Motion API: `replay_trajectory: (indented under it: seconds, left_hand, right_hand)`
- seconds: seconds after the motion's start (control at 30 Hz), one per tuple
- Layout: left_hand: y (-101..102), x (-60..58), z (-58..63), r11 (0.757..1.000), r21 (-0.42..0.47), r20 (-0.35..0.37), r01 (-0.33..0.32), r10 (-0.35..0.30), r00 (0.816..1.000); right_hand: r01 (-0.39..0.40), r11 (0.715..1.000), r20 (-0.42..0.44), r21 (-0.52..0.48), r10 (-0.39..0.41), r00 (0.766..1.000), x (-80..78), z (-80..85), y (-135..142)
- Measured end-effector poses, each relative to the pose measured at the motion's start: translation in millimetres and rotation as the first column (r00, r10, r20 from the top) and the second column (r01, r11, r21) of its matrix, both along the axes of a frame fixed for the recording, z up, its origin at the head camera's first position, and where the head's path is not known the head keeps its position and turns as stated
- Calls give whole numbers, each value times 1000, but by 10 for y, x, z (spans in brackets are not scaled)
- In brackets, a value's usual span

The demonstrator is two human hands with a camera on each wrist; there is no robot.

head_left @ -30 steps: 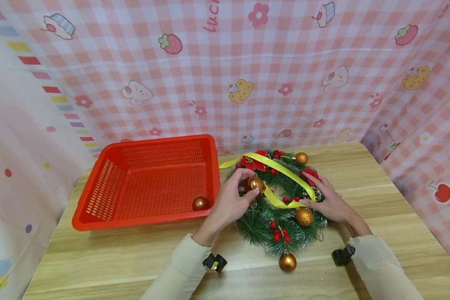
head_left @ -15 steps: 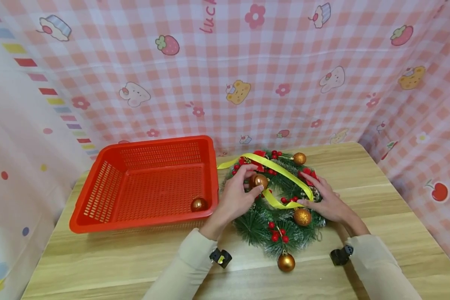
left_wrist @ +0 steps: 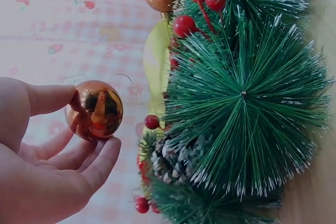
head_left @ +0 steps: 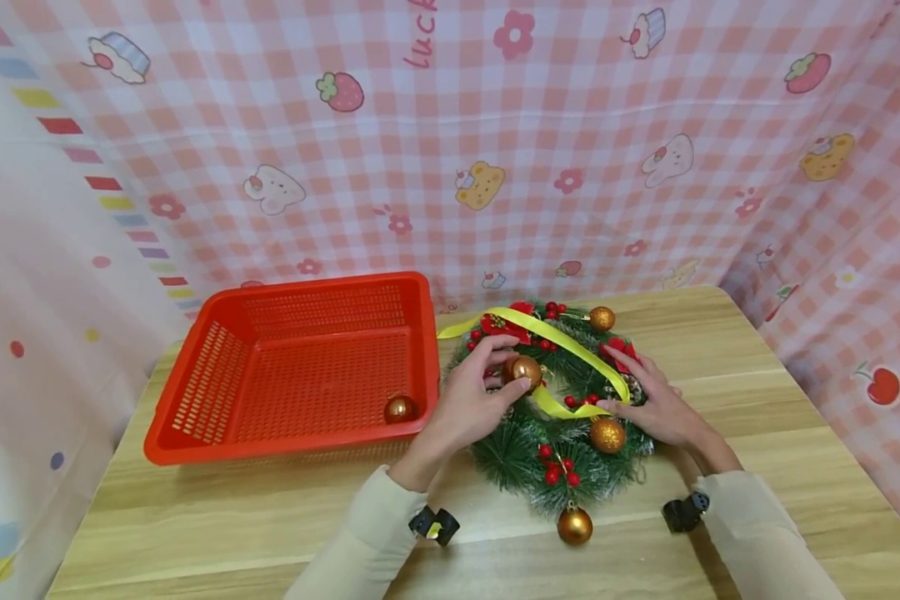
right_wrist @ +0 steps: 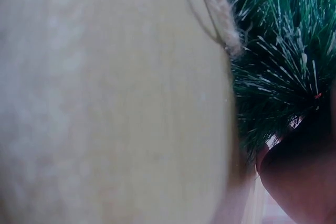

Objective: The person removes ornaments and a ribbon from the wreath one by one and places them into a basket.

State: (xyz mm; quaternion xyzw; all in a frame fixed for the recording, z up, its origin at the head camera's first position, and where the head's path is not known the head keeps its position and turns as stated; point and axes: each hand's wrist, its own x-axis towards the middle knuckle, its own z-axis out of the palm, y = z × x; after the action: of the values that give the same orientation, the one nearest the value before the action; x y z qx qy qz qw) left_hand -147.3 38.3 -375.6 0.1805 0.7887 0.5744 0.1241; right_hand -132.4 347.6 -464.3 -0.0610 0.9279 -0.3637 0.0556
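Observation:
Between thumb and fingertips, my left hand (head_left: 471, 402) pinches a shiny copper-gold bauble (head_left: 524, 373). In the left wrist view a thin loop of thread (left_wrist: 135, 88) trails off the bauble toward the wreath. My right hand (head_left: 662, 407) holds the right side of the green Christmas wreath (head_left: 506, 454), thumb beside the yellow ribbon (head_left: 570, 343) and forefinger near a red flower (head_left: 619, 353). The ribbon lies looped over the wreath. Dark wreath needles (right_wrist: 283, 77) and part of the right hand (right_wrist: 302, 177) show in the right wrist view.
Left of the wreath stands a red plastic basket (head_left: 288, 454) with another bauble (head_left: 401, 408) inside. Gold baubles (head_left: 607, 435), red berries (head_left: 558, 465) and a pine cone (left_wrist: 176, 157) decorate the wreath. One bauble (head_left: 575, 525) hangs at its front, over the wooden table (head_left: 270, 533).
My left hand has shifted slightly right with the bauble, toward the wreath's centre. My right hand stays in place on the wreath.

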Motion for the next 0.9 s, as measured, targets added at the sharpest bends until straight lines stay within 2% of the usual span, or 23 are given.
replay_trajectory:
  seconds: [0.27,0.63,0.73,0.9]
  left_hand:
    - [-249,111,112,999,42,-18,-15,16,1000]
    - [-642,227,225,992,81,-63,-97,102,993]
    - [-764,250,238,988,92,-43,-126,130,991]
    - [-970,262,266,975,134,38,-178,174,984]
  right_hand:
    - [-4,1000,4,3,4,1000,3,2,-5]
    - [-15,1000,2,14,15,1000,16,36,-13]
    - [-20,1000,1,13,20,1000,16,34,-15]
    - [-21,1000,-2,4,21,1000,11,27,-26]
